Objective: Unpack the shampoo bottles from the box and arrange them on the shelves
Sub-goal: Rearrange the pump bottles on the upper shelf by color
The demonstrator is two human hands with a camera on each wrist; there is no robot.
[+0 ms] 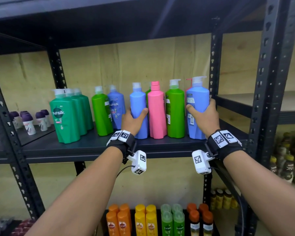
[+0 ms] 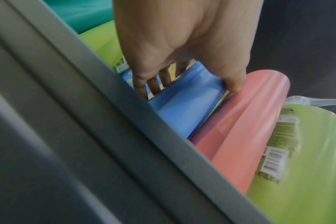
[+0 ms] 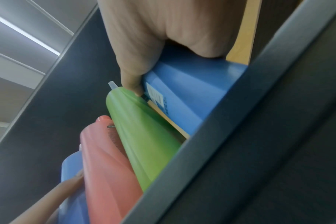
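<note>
From the head view, the left hand wraps a plain blue pump bottle standing on the dark middle shelf, thumb against the pink bottle just beside it, while the right hand curls around a second blue pump bottle at the row's right end, close to the steel upright. The row is packed tight, so I'd judge a careless nudge could topple the pink one or the light-green bottle like dominoes. "Sunsilk" reads clearly on the dark-green bottles at left; back labels are too small to read. No box in sight. Left wrist view: fingers behind the blue bottle, thumb pinned between it and the pink; a barcode shows, unreadable. Right wrist view: thumb wedged against the green bottle, the blue bottle tight to the shelf lip, which could catch its base.
</note>
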